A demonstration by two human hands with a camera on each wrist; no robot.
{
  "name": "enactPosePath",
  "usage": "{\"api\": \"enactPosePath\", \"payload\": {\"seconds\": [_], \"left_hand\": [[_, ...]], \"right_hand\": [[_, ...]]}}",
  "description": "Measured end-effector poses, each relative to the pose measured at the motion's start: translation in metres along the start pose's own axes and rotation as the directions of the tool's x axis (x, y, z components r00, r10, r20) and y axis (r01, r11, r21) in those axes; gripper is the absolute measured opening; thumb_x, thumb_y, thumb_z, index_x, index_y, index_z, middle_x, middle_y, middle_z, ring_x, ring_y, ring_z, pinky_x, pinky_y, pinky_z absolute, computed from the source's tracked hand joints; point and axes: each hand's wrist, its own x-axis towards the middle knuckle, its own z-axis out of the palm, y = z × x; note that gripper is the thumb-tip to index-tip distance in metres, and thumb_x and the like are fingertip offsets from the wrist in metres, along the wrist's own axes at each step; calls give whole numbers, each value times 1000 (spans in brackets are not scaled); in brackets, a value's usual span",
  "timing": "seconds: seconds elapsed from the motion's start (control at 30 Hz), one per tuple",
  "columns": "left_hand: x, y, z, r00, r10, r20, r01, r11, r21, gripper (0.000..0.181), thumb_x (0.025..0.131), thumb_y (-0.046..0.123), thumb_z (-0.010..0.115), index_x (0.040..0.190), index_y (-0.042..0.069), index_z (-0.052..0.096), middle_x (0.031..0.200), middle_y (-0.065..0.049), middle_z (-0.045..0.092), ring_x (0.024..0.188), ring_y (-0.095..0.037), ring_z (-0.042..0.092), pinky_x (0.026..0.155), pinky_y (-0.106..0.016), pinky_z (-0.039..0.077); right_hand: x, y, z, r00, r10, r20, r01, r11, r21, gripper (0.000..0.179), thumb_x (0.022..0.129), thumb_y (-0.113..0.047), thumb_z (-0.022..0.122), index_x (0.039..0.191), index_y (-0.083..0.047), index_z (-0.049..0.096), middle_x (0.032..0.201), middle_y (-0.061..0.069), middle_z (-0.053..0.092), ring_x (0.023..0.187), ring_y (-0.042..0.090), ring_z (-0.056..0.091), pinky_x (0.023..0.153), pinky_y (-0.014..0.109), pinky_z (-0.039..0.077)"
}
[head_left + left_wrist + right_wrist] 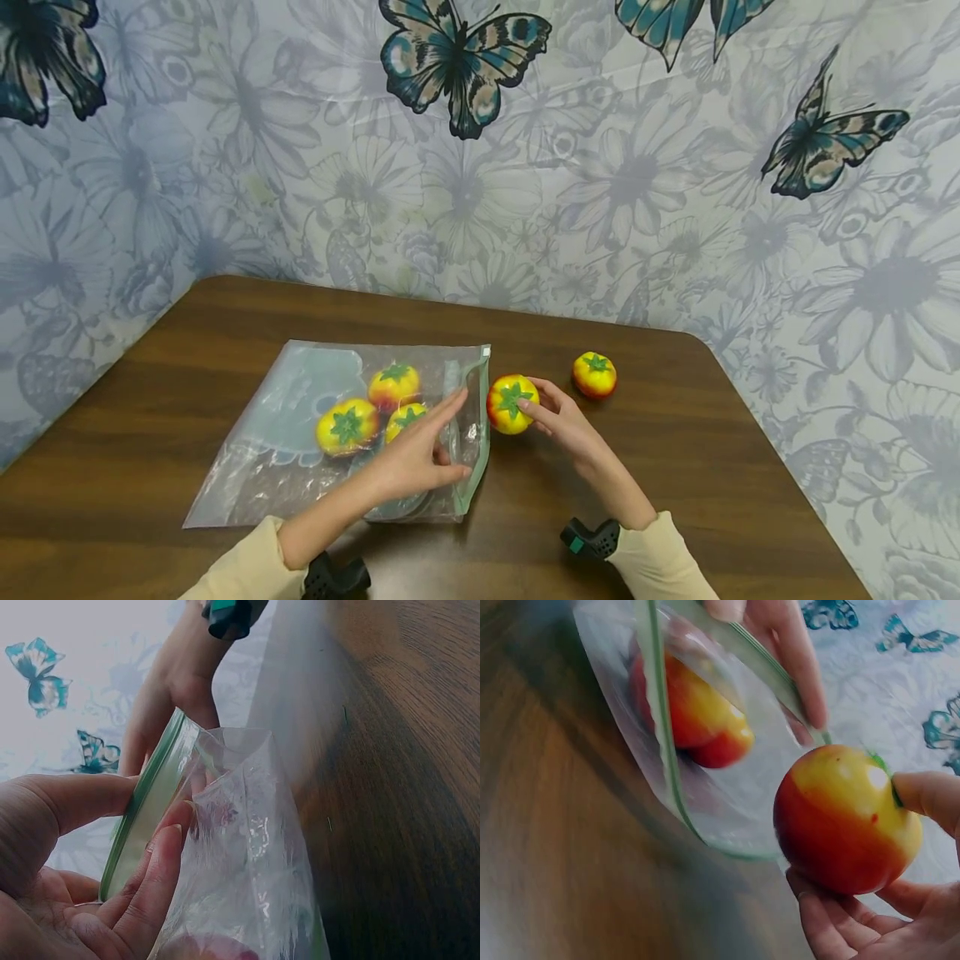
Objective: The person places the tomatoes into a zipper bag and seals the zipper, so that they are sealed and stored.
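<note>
**Operator:** State the condition of each hand.

**Technician:** The right hand (pixel 566 425) grips a red-and-yellow fruit (pixel 503 410) between thumb and fingers. The left hand (pixel 412 462) has its thumb and forefinger spread wide, touching the rim of the clear bag (pixel 258 483).

**Operator:** Specify fruit locations.

**Technician:** The gripped fruit is just outside the green-edged mouth. Three similar fruits (pixel 347 427) lie inside the bag; a loose fruit (pixel 595 377) rests on the table (pixel 675 467), near the right hand.
</note>
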Motion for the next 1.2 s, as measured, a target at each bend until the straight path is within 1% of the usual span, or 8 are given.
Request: {"api": "enactPosePath", "payload": {"seconds": [0.17, 0.3, 0.43, 0.57, 0.7, 0.8, 1.0, 1.2], "left_hand": [[1, 0, 0, 1000, 5, -2, -5, 1000, 0, 94, 77, 8, 77, 150, 10, 18, 153, -13, 15, 64, -11, 55, 54, -27, 51], [1, 0, -1, 1000, 10, -1, -10, 1000, 5, 93, 77, 8, 77, 150, 8, 18, 153, -14, 16, 63, -11, 55, 55, -27, 51], [1, 0, -1, 1000, 9, -2, -9, 1000, 7, 92, 78, 9, 76, 150, 7, 18, 153, -14, 16, 64, -11, 55, 55, -28, 51], [0, 1, -1, 1000, 5, 2, -5, 1000, 7, 93, 78, 9, 76, 150, 9, 18, 153, -13, 15, 65, -11, 56, 55, -28, 51], [0, 1, -2, 1000, 5, 7, -5, 1000, 6, 93, 79, 9, 76, 150, 10, 17, 153, -13, 15, 65, -11, 56, 55, -28, 51], [0, 2, -2, 1000, 3, 7, -3, 1000, 1, 93, 78, 8, 76, 150, 10, 17, 153, -13, 15, 65, -11, 56, 55, -28, 51], [1, 4, -3, 1000, 12, 14, -12, 1000, -10, 93, 79, 7, 75, 150, 8, 16, 154, -13, 13, 65, -12, 56, 55, -28, 51], [1, 4, -3, 1000, 12, 22, -11, 1000, -11, 93, 79, 8, 75, 150, 9, 16, 154, -13, 12, 65, -11, 56, 55, -28, 51]], "right_hand": [[6, 3, 15, 999, -12, 48, 10, 999, 48, 52, 94, -19, 57, 137, 3, 37, 125, 16, 51, 101, 20, 54, 90, 31, 45], [10, 7, 25, 996, -14, 87, 8, 998, 66, 52, 94, -19, 57, 136, 4, 36, 124, 17, 51, 100, 21, 55, 89, 31, 45], [13, 9, 33, 995, -2, 104, -5, 998, 63, 51, 94, -20, 57, 135, 3, 37, 125, 16, 51, 101, 21, 55, 90, 33, 45], [13, 7, 38, 996, 1, 94, -3, 1000, 20, 50, 93, -19, 58, 134, 2, 40, 124, 15, 53, 99, 21, 55, 89, 34, 45], [15, 8, 42, 996, -17, 85, 20, 999, -39, 49, 92, -19, 60, 133, 2, 42, 120, 13, 56, 94, 20, 54, 82, 33, 46], [19, 12, 44, 996, -13, 83, 20, 997, -77, 52, 91, -21, 61, 133, 2, 43, 120, 13, 55, 94, 21, 53, 80, 32, 46], [18, 13, 47, 997, 21, 76, -9, 987, -158, 56, 91, -27, 61, 135, 3, 43, 125, 14, 51, 104, 25, 52, 87, 37, 46], [17, 14, 47, 998, 16, 68, -3, 984, -179, 56, 93, -30, 59, 137, 0, 43, 126, 13, 51, 105, 25, 51, 88, 38, 45]]}}
